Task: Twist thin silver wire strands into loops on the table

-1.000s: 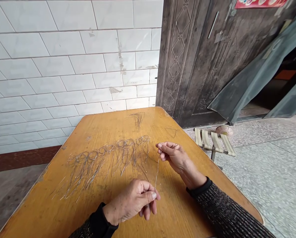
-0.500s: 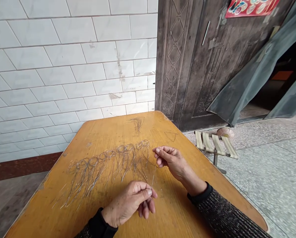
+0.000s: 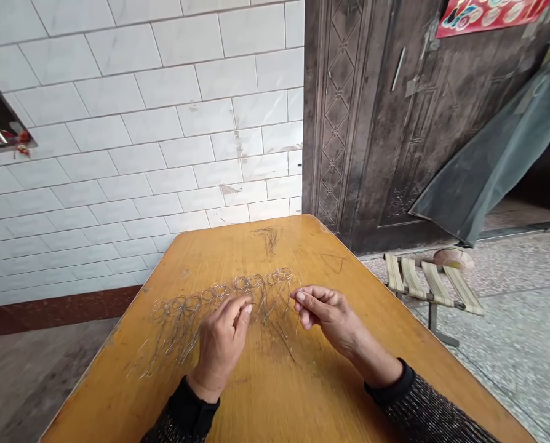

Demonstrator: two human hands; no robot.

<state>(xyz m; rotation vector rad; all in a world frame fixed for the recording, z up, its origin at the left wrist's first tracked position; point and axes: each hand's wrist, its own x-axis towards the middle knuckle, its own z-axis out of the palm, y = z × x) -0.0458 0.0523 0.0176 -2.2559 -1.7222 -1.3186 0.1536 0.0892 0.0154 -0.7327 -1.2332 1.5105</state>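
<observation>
My right hand (image 3: 328, 311) pinches a thin wire (image 3: 297, 326) between thumb and forefinger, at the right end of a row of looped wires. Part of that wire curves up above the fingertips and a short end hangs below them. My left hand (image 3: 224, 338) is raised over the middle of the row, thumb and forefinger pressed together. Whether a wire sits in that pinch I cannot make out. Looped wires (image 3: 183, 304) lie side by side on the wooden table (image 3: 275, 406), round loops away from me and loose tails toward me. My left hand covers some of them.
Farther back on the table lie a small bundle of wires (image 3: 270, 237) and a single bent wire (image 3: 334, 261). A white tiled wall (image 3: 173, 123) stands behind, beside a dark carved door (image 3: 371, 123). A strap-topped folding stool (image 3: 434, 283) is on the floor at right.
My left hand has let go of the lower end of the right hand's wire and moved up and left over the row. My right hand still pinches its wire. The camera view has turned left.
</observation>
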